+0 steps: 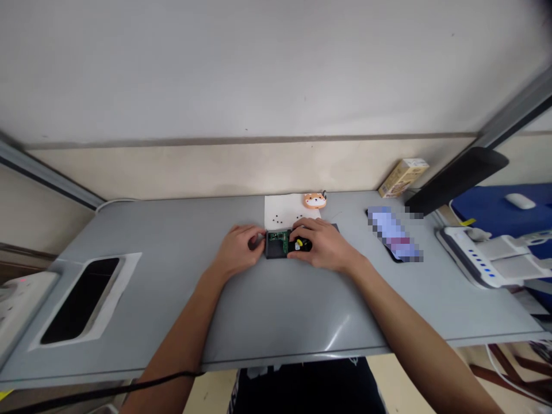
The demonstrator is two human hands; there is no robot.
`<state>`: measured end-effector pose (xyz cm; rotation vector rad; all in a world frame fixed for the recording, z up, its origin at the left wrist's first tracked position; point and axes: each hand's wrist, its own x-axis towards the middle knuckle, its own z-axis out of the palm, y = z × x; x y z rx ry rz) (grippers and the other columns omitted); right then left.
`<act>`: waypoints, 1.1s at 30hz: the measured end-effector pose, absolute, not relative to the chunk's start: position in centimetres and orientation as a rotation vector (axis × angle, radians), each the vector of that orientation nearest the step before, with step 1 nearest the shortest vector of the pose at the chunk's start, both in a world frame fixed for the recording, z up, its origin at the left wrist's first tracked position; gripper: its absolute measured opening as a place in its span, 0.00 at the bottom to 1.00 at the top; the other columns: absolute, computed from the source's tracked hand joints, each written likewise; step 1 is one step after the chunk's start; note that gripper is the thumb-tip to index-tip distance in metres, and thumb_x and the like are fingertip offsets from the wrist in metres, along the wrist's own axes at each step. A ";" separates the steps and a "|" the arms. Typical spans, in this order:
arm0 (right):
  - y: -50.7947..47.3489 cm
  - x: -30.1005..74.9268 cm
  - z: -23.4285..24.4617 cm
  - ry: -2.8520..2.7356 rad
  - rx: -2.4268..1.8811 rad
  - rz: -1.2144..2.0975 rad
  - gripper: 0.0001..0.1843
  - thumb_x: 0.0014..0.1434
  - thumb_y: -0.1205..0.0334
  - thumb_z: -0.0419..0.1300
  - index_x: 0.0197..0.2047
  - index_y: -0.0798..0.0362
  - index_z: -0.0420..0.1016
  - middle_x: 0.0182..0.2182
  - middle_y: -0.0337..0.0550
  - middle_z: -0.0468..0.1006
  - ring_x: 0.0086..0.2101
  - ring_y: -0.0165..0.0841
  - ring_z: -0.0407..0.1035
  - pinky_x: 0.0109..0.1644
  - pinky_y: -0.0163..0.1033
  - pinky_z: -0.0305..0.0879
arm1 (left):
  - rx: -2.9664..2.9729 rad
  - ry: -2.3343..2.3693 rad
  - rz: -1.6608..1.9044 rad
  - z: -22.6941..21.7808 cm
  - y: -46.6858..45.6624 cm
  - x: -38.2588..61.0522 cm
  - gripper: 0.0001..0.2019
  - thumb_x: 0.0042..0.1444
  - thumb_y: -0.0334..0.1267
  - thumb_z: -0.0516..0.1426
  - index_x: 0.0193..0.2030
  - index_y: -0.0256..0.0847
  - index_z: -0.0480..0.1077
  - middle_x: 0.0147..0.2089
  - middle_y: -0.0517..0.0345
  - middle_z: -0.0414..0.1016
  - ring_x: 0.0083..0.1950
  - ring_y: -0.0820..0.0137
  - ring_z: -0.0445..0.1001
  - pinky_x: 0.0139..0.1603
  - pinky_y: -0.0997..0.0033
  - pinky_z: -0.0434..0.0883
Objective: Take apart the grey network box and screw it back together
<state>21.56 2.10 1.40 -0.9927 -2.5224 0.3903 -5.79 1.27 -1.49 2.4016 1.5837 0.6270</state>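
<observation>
A small dark open case (275, 250) with a green circuit board (279, 236) inside lies on the desk in front of me. My left hand (240, 248) has its thumb and fingers closed at the left edge of the case. At the right side of the case, my right hand (319, 244) grips a black part (305, 245) with a yellow spot and a white label. What kind of part it is I cannot make out. Several tiny dark screws (277, 219) lie on a white sheet (282, 206) just behind the case.
An orange animal-faced case (315, 200) sits on the sheet. To the right are a phone (393, 234), a small carton (403, 177) and a white device (474, 256). A black tablet-like thing (81, 299) rests on paper at left, beside a white power strip (21, 305).
</observation>
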 end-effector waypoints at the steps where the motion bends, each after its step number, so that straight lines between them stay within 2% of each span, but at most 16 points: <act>1: 2.1 21.5 1.3 -2.518 -0.987 0.393 0.16 0.65 0.48 0.65 0.50 0.49 0.78 0.52 0.48 0.79 0.49 0.42 0.74 0.53 0.47 0.65 | 2.393 1.585 0.626 -1.5 1.3 -5.8 0.11 0.61 0.37 0.55 0.46 0.43 0.76 0.35 0.56 0.79 0.39 0.63 0.76 0.52 0.58 0.69; 10: 2.1 21.4 0.8 -2.631 -0.983 0.352 0.18 0.60 0.52 0.71 0.50 0.50 0.78 0.50 0.50 0.80 0.51 0.45 0.73 0.55 0.50 0.66 | 2.347 1.585 0.633 -1.6 1.4 -6.0 0.11 0.62 0.38 0.54 0.45 0.44 0.77 0.35 0.57 0.78 0.38 0.64 0.74 0.53 0.58 0.70; 13: 1.8 21.6 1.6 -2.597 -1.026 0.437 0.25 0.60 0.53 0.70 0.59 0.46 0.75 0.55 0.50 0.78 0.52 0.45 0.74 0.55 0.51 0.68 | 2.360 1.590 0.633 -1.6 1.3 -5.9 0.11 0.62 0.37 0.54 0.45 0.44 0.77 0.35 0.57 0.77 0.38 0.64 0.74 0.52 0.59 0.70; 15: 1.7 22.2 1.9 -2.522 -1.069 0.491 0.34 0.61 0.51 0.69 0.69 0.42 0.66 0.62 0.51 0.73 0.54 0.46 0.73 0.56 0.52 0.69 | 2.364 1.641 0.692 -1.3 1.0 -5.6 0.11 0.63 0.37 0.54 0.46 0.43 0.77 0.36 0.56 0.76 0.40 0.63 0.75 0.52 0.59 0.70; 17: 2.0 22.9 2.0 -2.454 -1.123 0.523 0.39 0.62 0.48 0.68 0.72 0.43 0.61 0.66 0.52 0.69 0.56 0.48 0.72 0.58 0.54 0.70 | 2.371 1.685 0.817 -0.9 0.6 -5.2 0.11 0.64 0.38 0.54 0.47 0.42 0.76 0.40 0.53 0.77 0.44 0.61 0.75 0.54 0.59 0.71; 20: 2.7 24.3 1.7 -2.422 -1.183 0.556 0.34 0.62 0.48 0.67 0.68 0.47 0.68 0.63 0.53 0.73 0.56 0.49 0.73 0.59 0.56 0.70 | 2.432 1.581 0.929 -0.1 0.1 -3.9 0.12 0.66 0.40 0.55 0.53 0.43 0.74 0.51 0.49 0.77 0.56 0.58 0.74 0.61 0.56 0.69; 23: 3.3 25.3 1.5 -2.413 -1.193 0.565 0.29 0.61 0.51 0.68 0.64 0.48 0.73 0.61 0.52 0.75 0.54 0.48 0.75 0.58 0.54 0.71 | 2.519 1.336 0.770 0.7 0.1 -2.1 0.20 0.65 0.42 0.58 0.63 0.45 0.69 0.63 0.47 0.72 0.65 0.56 0.70 0.68 0.52 0.66; 26: 3.4 25.5 2.1 -2.266 -1.160 0.483 0.19 0.65 0.55 0.64 0.58 0.47 0.77 0.57 0.49 0.78 0.51 0.44 0.76 0.56 0.51 0.72 | 2.543 1.186 0.579 0.9 0.6 -0.5 0.28 0.61 0.46 0.63 0.67 0.47 0.66 0.65 0.47 0.71 0.67 0.53 0.69 0.69 0.50 0.66; 28: 3.2 25.3 3.1 -2.006 -1.123 0.414 0.10 0.69 0.56 0.59 0.49 0.47 0.79 0.48 0.46 0.81 0.46 0.40 0.77 0.54 0.47 0.72 | 2.548 1.160 0.529 0.6 1.0 0.0 0.30 0.60 0.45 0.64 0.68 0.49 0.65 0.64 0.48 0.72 0.65 0.53 0.70 0.68 0.49 0.67; 30: 3.1 25.1 4.1 -1.637 -1.076 0.393 0.12 0.71 0.52 0.56 0.43 0.48 0.77 0.40 0.43 0.81 0.41 0.36 0.76 0.47 0.43 0.72 | 2.550 1.152 0.538 0.0 1.1 0.0 0.28 0.62 0.44 0.63 0.68 0.49 0.65 0.64 0.49 0.72 0.64 0.54 0.71 0.67 0.50 0.68; 33: 3.5 25.1 5.1 -1.172 -0.905 0.564 0.23 0.73 0.42 0.46 0.39 0.48 0.70 0.31 0.41 0.75 0.32 0.32 0.73 0.34 0.38 0.68 | 2.537 1.145 0.575 -1.1 1.1 -0.8 0.27 0.65 0.44 0.61 0.69 0.50 0.64 0.65 0.50 0.72 0.64 0.56 0.71 0.68 0.52 0.68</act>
